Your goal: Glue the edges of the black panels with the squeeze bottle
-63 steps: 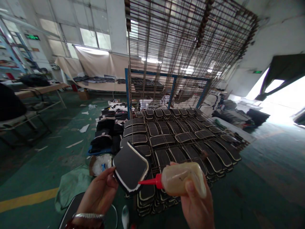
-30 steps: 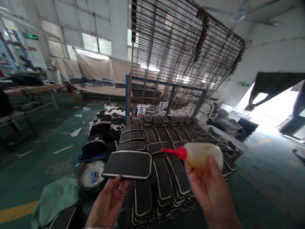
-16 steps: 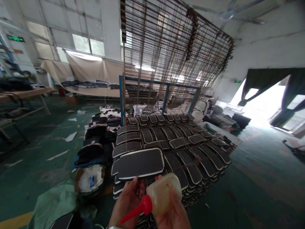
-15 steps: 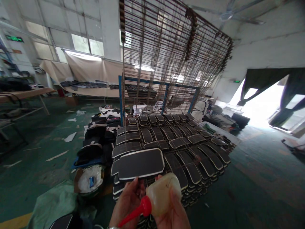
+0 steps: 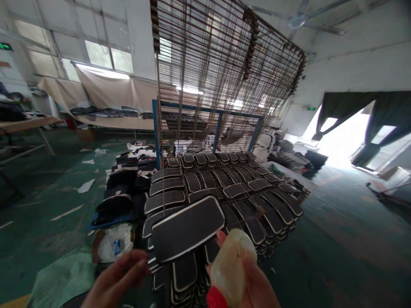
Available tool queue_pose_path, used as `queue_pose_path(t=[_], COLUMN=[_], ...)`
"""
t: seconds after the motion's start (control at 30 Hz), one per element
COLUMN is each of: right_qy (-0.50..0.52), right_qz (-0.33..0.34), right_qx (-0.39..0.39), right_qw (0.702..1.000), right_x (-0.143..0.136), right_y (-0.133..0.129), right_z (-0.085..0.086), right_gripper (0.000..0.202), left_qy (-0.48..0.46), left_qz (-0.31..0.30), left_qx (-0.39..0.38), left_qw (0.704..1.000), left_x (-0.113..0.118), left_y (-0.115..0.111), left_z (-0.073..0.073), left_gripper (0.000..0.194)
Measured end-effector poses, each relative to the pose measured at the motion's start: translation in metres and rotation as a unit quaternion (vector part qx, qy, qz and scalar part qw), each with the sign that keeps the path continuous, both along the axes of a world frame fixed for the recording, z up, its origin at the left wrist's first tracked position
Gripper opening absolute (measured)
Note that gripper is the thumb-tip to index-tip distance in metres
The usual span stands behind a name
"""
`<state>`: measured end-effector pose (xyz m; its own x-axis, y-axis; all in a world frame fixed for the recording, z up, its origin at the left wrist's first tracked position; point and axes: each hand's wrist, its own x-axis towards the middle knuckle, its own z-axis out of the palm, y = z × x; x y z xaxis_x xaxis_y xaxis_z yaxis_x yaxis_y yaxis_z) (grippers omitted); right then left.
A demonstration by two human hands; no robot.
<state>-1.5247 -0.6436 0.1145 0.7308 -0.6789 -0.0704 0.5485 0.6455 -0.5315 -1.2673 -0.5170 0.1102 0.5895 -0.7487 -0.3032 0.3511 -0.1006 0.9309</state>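
Note:
My right hand (image 5: pixel 257 278) is wrapped round a cloudy, yellowish squeeze bottle (image 5: pixel 229 261) whose red cap (image 5: pixel 216 297) points down toward me. Its fingertips reach the lower right edge of a black panel (image 5: pixel 189 229) with a pale rim; whether they grip that edge I cannot tell. The panel lies tilted over other rimmed panels on the wire rack. To the left, my left hand (image 5: pixel 118 278) is in the air, a little blurred, apart from the panel, its fingers stretched out with nothing in them.
The wire rack (image 5: pixel 221 55) rises ahead on a blue frame (image 5: pixel 156 134), its lower shelf covered with rows of rimmed panels (image 5: pixel 231 175). Dark material (image 5: pixel 120 184) is piled at its left. Nearer stand a round container (image 5: pixel 112 244) and green sacking (image 5: pixel 61 278).
My left hand has moved left, away from the panel. The panel has turned, its left end now lower. The bottle's red cap has swung from pointing left to pointing down.

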Motion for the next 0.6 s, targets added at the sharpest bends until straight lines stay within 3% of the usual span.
queue_pose_path(t=[0.07, 0.13, 0.2, 0.27, 0.33, 0.43, 0.5, 0.6], right_qy=[-0.001, 0.027, 0.071, 0.101, 0.108, 0.11, 0.117, 0.129], right_qz=[0.016, 0.025, 0.036, 0.049, 0.057, 0.046, 0.017, -0.029], right_qx=[-0.03, -0.043, -0.049, -0.059, -0.076, -0.101, -0.116, -0.143], right_qw=[0.999, 0.998, 0.996, 0.992, 0.99, 0.988, 0.986, 0.981], right_x=[-0.006, -0.012, -0.016, -0.018, -0.019, -0.017, -0.015, -0.011], right_y=[-0.007, -0.011, -0.015, -0.019, -0.025, -0.035, -0.038, -0.032], right_z=[0.004, 0.01, 0.019, 0.028, 0.037, 0.046, 0.049, 0.05], right_gripper=[0.058, 0.062, 0.07, 0.075, 0.078, 0.077, 0.073, 0.069], left_qy=[-0.044, 0.04, 0.132, 0.164, 0.136, 0.078, 0.082, 0.135], left_qz=[0.009, 0.006, -0.061, -0.164, -0.24, -0.269, -0.244, -0.137], left_qx=[-0.013, -0.03, -0.01, -0.012, -0.033, -0.075, -0.097, -0.122], left_qw=[0.999, 0.999, 0.989, 0.973, 0.961, 0.957, 0.961, 0.974], left_x=[0.019, 0.025, 0.019, 0.007, -0.006, -0.025, -0.037, -0.051], left_y=[-0.004, -0.018, -0.035, -0.05, -0.059, -0.064, -0.065, -0.068], left_z=[0.023, 0.049, 0.072, 0.084, 0.082, 0.062, 0.044, 0.02], left_gripper=[0.038, 0.061, 0.07, 0.067, 0.058, 0.04, 0.031, 0.034])
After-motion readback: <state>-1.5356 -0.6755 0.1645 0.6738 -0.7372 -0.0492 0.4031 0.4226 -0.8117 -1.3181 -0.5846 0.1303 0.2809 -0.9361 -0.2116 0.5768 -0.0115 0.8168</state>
